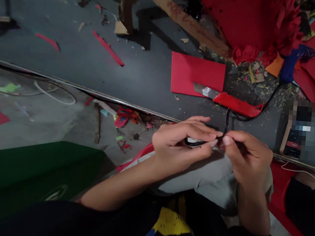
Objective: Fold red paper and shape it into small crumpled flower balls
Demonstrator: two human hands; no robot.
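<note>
Both of my hands are raised just off the table's near edge, above my lap. My left hand [183, 138] pinches a black cord [227, 120] between thumb and fingers, and part of it loops below those fingers. My right hand [247, 151] is closed with thumb and forefinger pressed together on the same cord, close to the left fingertips. The cord rises from between the hands to the tabletop, beside a red-handled utility knife [238, 104]. The knife's blade lies over a red paper card [197, 73].
A blue glue gun [290, 67] with a black cable lies at the right, near a phone [295, 133]. Red crumpled paper [253, 31] and a cardboard strip [183, 17] fill the back. Scraps litter the grey table [138, 79] and floor. A green box-like object [37, 170] stands lower left.
</note>
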